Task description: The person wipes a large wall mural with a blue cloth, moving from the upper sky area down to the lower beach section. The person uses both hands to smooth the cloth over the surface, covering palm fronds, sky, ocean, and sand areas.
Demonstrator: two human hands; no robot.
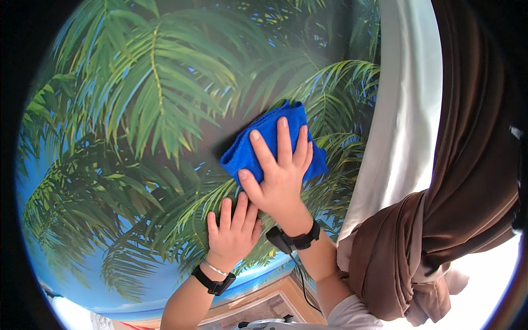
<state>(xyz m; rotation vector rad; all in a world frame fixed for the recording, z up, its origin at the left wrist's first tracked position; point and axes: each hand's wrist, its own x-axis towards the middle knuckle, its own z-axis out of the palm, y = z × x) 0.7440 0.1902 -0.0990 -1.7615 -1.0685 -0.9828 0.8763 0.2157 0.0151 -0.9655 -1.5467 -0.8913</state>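
A folded blue cloth [272,123], which looks like microfibre, lies against a wall mural of palm fronds [161,78]. My right hand [284,173] is spread flat over the cloth and holds it to the mural. Lower and to the left, my left hand [233,235] rests with its palm on the printed surface, fingers slightly apart and nothing in it. Its fingertips come close to the right hand's thumb side. Both wrists wear black straps, and a thin bracelet [215,269] circles the left one. A dark cable [304,284] hangs from the right strap.
To the right hang a white sheer curtain [404,103] and a dark brown satin curtain [470,165], tied in a thick knot [383,255] beside my right forearm. Below the hands is a wood-coloured frame [288,291]. Bright light comes from the lower right.
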